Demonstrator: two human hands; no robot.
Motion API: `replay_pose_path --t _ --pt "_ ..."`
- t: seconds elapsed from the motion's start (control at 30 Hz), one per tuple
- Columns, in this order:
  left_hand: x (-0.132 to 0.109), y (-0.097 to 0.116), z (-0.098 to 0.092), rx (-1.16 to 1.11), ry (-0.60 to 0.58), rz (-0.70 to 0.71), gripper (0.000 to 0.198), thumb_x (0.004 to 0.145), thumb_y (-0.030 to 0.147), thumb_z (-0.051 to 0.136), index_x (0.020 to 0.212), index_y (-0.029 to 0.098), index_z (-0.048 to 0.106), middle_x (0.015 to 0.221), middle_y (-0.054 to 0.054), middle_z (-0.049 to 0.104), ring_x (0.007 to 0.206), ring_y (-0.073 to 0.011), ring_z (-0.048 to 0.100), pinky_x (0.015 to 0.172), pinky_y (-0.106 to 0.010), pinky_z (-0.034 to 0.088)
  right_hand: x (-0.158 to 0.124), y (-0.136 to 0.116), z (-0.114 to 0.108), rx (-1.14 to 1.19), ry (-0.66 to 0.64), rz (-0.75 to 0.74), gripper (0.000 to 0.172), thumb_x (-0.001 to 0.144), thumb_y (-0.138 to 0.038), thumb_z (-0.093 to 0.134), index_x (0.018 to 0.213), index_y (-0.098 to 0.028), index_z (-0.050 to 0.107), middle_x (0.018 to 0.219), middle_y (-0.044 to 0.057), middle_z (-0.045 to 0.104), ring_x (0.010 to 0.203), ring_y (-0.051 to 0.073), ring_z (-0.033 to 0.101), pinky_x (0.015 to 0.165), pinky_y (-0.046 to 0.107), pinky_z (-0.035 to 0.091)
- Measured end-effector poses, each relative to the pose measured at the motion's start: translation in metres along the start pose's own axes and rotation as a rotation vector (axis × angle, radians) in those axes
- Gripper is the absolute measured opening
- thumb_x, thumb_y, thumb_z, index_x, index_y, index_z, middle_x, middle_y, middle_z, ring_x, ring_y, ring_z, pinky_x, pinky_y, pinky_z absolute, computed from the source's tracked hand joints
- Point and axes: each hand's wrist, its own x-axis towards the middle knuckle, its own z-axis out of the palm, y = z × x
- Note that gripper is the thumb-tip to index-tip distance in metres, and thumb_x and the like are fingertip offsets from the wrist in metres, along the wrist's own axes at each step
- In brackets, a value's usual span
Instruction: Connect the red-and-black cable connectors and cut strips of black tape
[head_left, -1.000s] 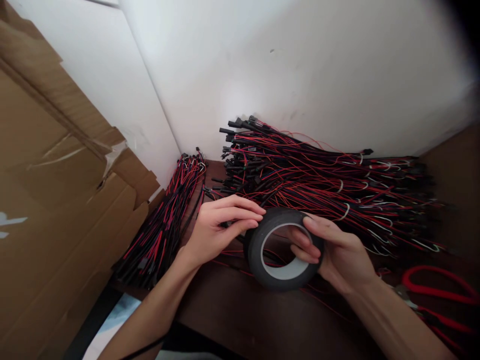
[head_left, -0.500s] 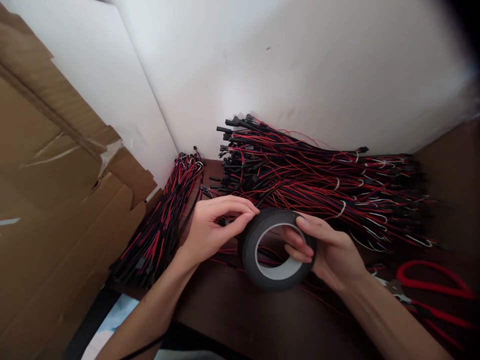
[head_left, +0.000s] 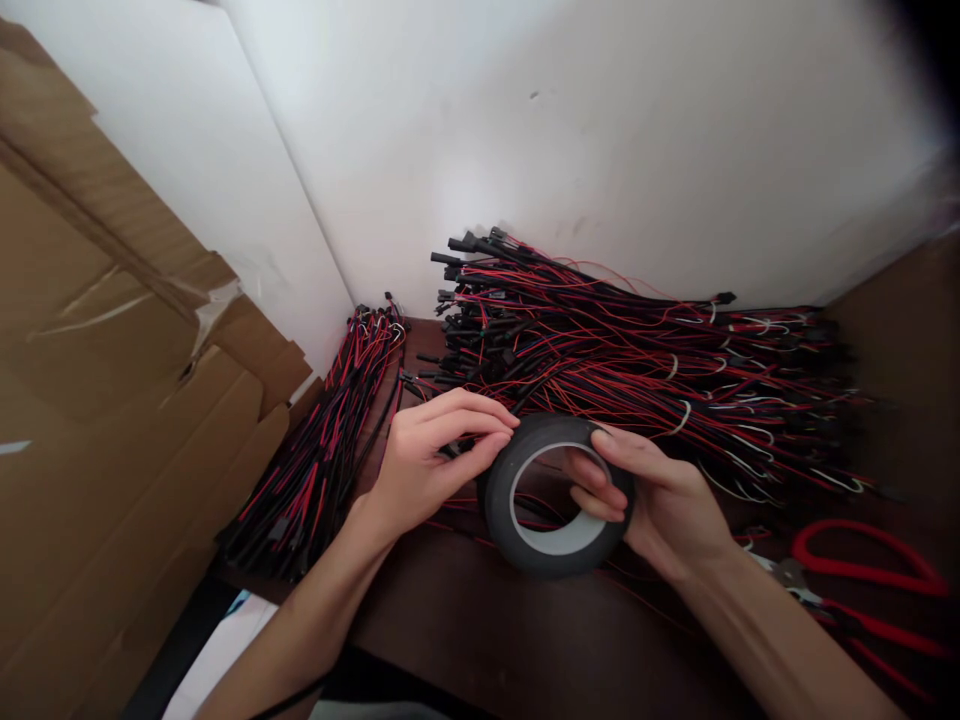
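The right hand (head_left: 667, 510) is gripping the black tape roll (head_left: 556, 495) through its core, near the surface's (head_left: 480, 630) front edge. The left hand's (head_left: 427, 465) fingers are pinching at its rim, seemingly hunting the loose end; peeling next needs a firm nail catch.

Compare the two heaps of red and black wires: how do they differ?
The big heap lies along the back wall, spread loose and wide; the small bundle runs beside the cardboard, narrow and tidy. White ties show only in the big heap. Both carry black plugs at their far ends and lie on the dark table.
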Motion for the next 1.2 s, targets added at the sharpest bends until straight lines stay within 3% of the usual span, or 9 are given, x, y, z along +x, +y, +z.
replay_pose_path --t 0.13,0.27,0.43,0.67,1.2 --pt "0.0 0.002 0.0 -0.055 0.039 -0.068 0.008 0.084 0.009 0.064 0.082 0.012 0.071 0.083 -0.008 0.074 0.079 -0.0144 0.069 0.075 -0.025 0.057 -0.001 0.001 0.003 0.019 -0.02 0.015 0.024 0.077 -0.029 0.071 0.064 -0.014 0.057 0.056 -0.002 0.046 0.042 0.002 0.025 0.037 0.016 0.021" --pt "0.0 0.004 -0.003 -0.187 0.017 -0.174 0.01 0.086 0.011 0.063 0.087 0.015 0.072 0.093 -0.007 0.075 0.086 -0.0154 0.07 0.076 -0.025 0.058 -0.001 0.0 0.005 0.037 -0.054 -0.009 0.025 0.077 -0.029 0.07 0.063 -0.014 0.056 0.055 -0.003 0.045 0.042 0.003 0.024 0.037 0.017 0.021" --pt "0.001 0.003 -0.006 -0.177 -0.041 -0.124 0.007 0.083 0.012 0.068 0.087 0.016 0.073 0.098 -0.009 0.074 0.091 -0.018 0.069 0.083 -0.031 0.057 0.0 -0.001 0.001 0.045 -0.025 -0.028 0.025 0.077 -0.028 0.071 0.063 -0.015 0.055 0.055 -0.003 0.045 0.043 0.003 0.026 0.038 0.016 0.023" --pt "0.001 0.0 -0.002 -0.144 -0.008 -0.13 0.007 0.084 0.01 0.067 0.079 0.013 0.07 0.089 -0.009 0.073 0.081 -0.0149 0.068 0.071 -0.026 0.055 -0.003 0.0 0.002 0.044 0.01 -0.007 0.025 0.078 -0.027 0.07 0.063 -0.015 0.055 0.058 -0.003 0.045 0.045 0.003 0.026 0.039 0.015 0.026" --pt "-0.005 -0.003 0.006 -0.017 -0.095 -0.122 0.015 0.096 0.015 0.047 0.081 0.016 0.05 0.093 -0.009 0.062 0.089 -0.0151 0.058 0.081 -0.027 0.046 0.0 0.007 0.0 0.095 0.007 0.055 0.03 0.075 -0.027 0.073 0.059 -0.015 0.05 0.055 -0.005 0.04 0.043 0.003 0.024 0.036 0.014 0.026"
